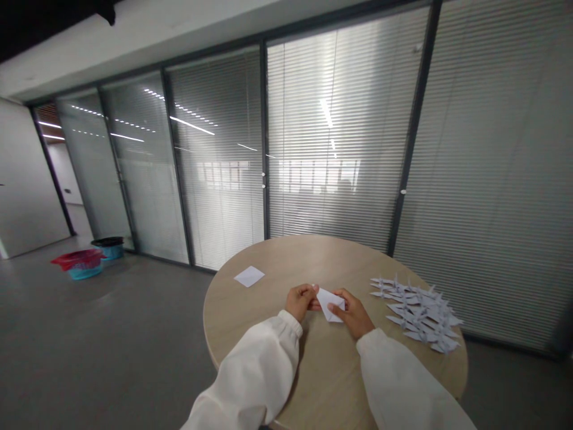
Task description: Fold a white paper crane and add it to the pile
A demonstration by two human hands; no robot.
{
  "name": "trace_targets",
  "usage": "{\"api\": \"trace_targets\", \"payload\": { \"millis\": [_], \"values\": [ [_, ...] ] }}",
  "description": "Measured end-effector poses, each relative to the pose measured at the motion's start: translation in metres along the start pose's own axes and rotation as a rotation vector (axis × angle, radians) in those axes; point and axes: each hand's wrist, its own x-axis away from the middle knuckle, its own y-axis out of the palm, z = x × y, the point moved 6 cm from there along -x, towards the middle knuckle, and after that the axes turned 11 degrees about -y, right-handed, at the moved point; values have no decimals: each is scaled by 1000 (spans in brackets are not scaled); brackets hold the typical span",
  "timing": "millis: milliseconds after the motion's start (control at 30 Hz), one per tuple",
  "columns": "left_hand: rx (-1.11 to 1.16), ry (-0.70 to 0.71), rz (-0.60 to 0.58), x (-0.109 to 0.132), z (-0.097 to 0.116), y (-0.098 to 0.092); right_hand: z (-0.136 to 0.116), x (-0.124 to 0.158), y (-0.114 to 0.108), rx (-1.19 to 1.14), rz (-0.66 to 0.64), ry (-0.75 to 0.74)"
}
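A partly folded sheet of white paper (pixel 330 306) is held above the middle of the round table between my two hands. My left hand (pixel 303 300) pinches its left corner between thumb and fingers. On the other side, my right hand (pixel 351 312) grips the right part, the thumb lying flat across the paper's face and the fingers behind it, mostly hidden. Crease lines show on the paper's lower part. To the right of my right hand lies a group of several folded white paper cranes (pixel 418 313), set close together in rows.
The round wooden table (pixel 322 257) stands in front of me. Another white paper piece (pixel 249 276) lies flat at its left. Glass partitions with blinds (pixel 331 149) run behind the table. Two lined bins, one red-lined (pixel 80 263) and one black-lined (pixel 110 246), stand on the floor at far left.
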Motion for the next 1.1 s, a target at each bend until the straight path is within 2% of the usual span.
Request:
{"api": "trace_targets", "payload": {
  "millis": [167, 367, 767, 1000, 1100],
  "values": [
    [-44, -6, 5, 2, 1, 1, 0, 0, -1, 25, -3, -16],
    [-60, -41, 73, 1, 2, -3, 1, 0, -1, 63, -17, -20],
    [-242, 135, 213, 10, 14, -8, -5, 1, 9, -68, -92, -10],
    [-380, 207, 226, 11, 15, -9, 0, 3, 14, -147, -144, 13],
    [-365, 180, 197, 8, 13, -8, 4, 3, 13, -162, -143, 25]
  ]
}}
